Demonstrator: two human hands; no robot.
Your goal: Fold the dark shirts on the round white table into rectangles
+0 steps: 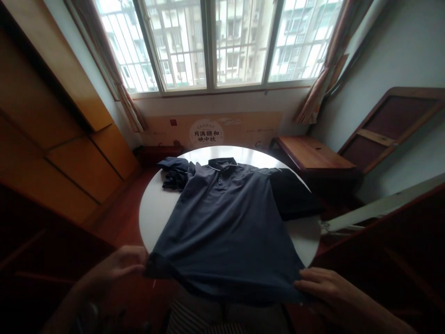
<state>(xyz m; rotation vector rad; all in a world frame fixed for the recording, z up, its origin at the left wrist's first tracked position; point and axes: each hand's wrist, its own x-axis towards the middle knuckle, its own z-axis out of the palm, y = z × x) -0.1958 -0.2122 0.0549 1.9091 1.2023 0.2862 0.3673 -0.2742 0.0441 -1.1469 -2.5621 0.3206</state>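
A dark blue-grey polo shirt [225, 222] lies spread over the round white table, its collar at the far side and its hem towards me. My left hand [127, 264] pinches the hem's left corner, just off the table edge. At the right corner of the hem, my right hand [320, 285] grips the fabric between thumb and fingers. The shirt's right sleeve [294, 195] lies black and flat on the table. On the left, the other sleeve is bunched beside or against a crumpled dark cloth [175, 172]; I cannot tell where one ends.
The white table [149, 218] shows its rim on both sides. Behind it a low wooden bench or table [316, 153] stands at the right, under barred windows. Wooden cabinets [79, 157] line the left wall. A pale bar [375, 206] slants in from the right.
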